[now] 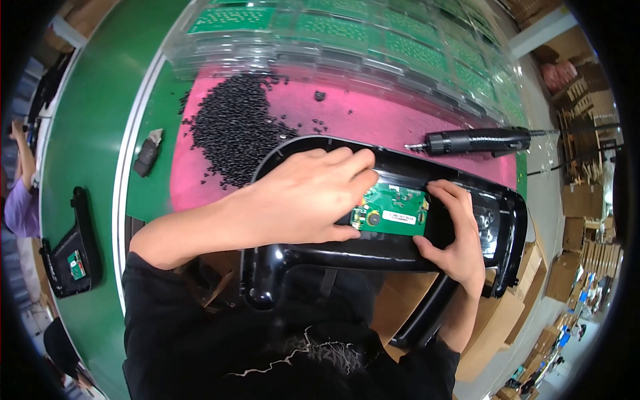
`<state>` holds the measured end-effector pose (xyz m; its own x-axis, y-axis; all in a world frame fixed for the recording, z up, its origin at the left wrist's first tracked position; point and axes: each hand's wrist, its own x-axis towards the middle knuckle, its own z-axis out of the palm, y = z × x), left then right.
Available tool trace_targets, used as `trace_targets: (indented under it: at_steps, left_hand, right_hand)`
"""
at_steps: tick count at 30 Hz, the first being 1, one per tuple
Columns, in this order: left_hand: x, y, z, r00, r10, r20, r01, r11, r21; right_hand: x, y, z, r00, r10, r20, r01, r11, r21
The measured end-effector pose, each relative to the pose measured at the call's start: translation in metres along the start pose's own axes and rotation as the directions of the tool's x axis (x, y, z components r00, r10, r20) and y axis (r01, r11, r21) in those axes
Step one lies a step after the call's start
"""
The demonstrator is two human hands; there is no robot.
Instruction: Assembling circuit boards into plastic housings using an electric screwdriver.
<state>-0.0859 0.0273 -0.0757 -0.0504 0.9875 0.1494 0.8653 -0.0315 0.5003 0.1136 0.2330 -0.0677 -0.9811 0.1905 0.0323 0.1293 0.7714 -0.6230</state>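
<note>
A green circuit board [392,212] with a white label lies level over the inside of a glossy black plastic housing [320,252]. My left hand [320,193] grips the board's left end, thumb at the lower corner and fingers bent at the upper one. At the right end, my right hand [457,233] holds the board between thumb and fingertips at its two corners. Whether the board touches the housing's floor cannot be made out. The housing lies at the near edge of a pink mat [373,110], with its handle-like left end toward me.
Small black screws [233,127] are heaped on the mat. A black electric screwdriver [477,141] lies beyond the housing. Clear trays [333,57] of green boards stand at the back. Another black housing [72,250] sits far left, near a person in purple [23,203]. Cardboard boxes [493,313] stand right.
</note>
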Motion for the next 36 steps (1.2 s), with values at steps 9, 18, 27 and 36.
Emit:
trace_targets:
  at_steps: [9, 18, 27, 36]
  left_hand:
    - [-0.004, -0.029, -0.019, 0.891, 0.017, -0.453, -0.007, 1.000, 0.024]
    - [0.005, -0.091, -0.022, 0.979, -0.119, -0.166, 0.124, 0.992, 0.021]
    - [0.028, -0.105, 0.004, 0.938, 0.039, -0.344, 0.015, 0.988, 0.153]
    - [0.026, -0.098, -0.012, 0.923, -0.001, -0.384, 0.035, 0.996, 0.082]
  right_hand:
    - [0.009, 0.012, -0.050, 0.888, 0.162, -0.430, -0.206, 0.977, -0.056]
    - [0.065, 0.072, -0.086, 0.796, 0.515, -0.317, -0.354, 0.822, 0.446]
    - [0.105, 0.003, -0.015, 0.918, 0.208, -0.338, 0.190, 0.517, 0.835]
    - [0.078, -0.042, -0.011, 0.755, 0.054, -0.654, 0.609, 0.311, 0.729]
